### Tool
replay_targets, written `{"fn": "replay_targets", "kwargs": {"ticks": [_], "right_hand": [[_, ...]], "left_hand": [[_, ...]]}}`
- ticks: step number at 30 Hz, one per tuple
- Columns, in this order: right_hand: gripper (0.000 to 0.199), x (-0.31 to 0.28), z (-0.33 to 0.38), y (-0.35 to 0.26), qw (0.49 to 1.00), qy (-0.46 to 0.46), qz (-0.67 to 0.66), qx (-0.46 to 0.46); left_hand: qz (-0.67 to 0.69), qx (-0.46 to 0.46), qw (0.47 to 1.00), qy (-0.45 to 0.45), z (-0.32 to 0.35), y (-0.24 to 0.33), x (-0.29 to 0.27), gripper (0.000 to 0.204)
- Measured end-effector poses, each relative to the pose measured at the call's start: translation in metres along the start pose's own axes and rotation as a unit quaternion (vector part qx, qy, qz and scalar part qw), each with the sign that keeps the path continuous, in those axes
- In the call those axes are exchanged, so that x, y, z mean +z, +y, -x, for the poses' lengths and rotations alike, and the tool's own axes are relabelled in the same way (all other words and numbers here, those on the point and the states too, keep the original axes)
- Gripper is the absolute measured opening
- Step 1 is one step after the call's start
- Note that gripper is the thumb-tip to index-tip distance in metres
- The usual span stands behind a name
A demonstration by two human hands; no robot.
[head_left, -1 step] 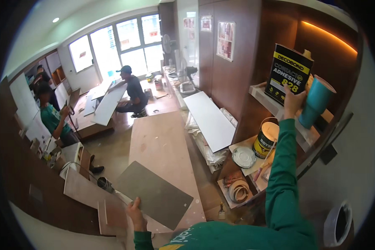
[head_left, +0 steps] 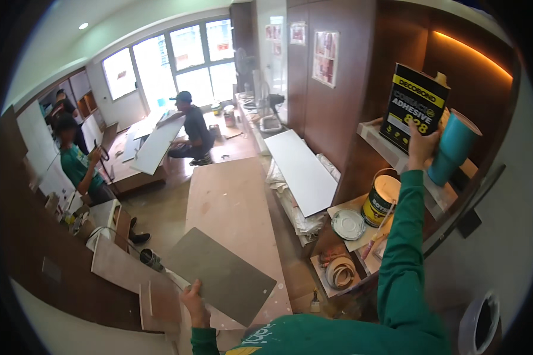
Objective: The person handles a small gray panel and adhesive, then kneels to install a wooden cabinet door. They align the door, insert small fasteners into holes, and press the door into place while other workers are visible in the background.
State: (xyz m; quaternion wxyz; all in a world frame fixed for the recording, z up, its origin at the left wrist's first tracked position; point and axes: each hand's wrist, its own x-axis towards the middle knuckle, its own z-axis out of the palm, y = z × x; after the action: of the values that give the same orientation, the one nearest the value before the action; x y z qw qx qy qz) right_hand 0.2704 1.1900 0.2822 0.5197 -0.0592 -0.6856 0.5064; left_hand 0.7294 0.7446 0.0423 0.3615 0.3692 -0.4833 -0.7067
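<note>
Our L hand [head_left: 195, 303] grips the grey sheet [head_left: 228, 275] by its left edge, thumb on top, other fingers mostly hidden underneath. Sheet's over the near end of the long board [head_left: 234, 192]; can't tell if the two touch. Our R hand [head_left: 421, 145] reaches well out to the R of the long board, grasping the black & yellow tin [head_left: 413, 94] low down, w/ a fingertip on its front. Tin's roughly upright, at the shelf [head_left: 370, 135]; can't tell if the shelf takes its weight. Teal cup [head_left: 453, 148] is just beside our R hand.

Also R of the long board, we've got a white panel [head_left: 302, 171], a paint bucket [head_left: 376, 207] w/ its handle up, a round lid [head_left: 348, 225] just beside it, a coiled strip [head_left: 340, 272] lower down & a brush [head_left: 315, 302] nr the near end. L of the long board: a corded tool [head_left: 150, 259], nr the sheet. Past its far end, a co-worker [head_left: 195, 127] crouches by a pale panel [head_left: 157, 148]; another person [head_left: 76, 163], in green, stands off to its L.
</note>
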Motion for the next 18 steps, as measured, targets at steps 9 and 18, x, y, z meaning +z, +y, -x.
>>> {"fn": "replay_targets", "kwargs": {"ticks": [9,18], "right_hand": [[0.066,0.007,-0.039,0.028,0.985,-0.042,-0.167,-0.011],[0.074,-0.008,-0.053,0.023,0.958,-0.150,-0.243,0.024]], "left_hand": [[0.019,0.041,0.999,0.002,0.007,-0.008,0.031,0.020],[-0.072,0.048,0.996,-0.003,-0.001,-0.020,0.028,0.020]]}}
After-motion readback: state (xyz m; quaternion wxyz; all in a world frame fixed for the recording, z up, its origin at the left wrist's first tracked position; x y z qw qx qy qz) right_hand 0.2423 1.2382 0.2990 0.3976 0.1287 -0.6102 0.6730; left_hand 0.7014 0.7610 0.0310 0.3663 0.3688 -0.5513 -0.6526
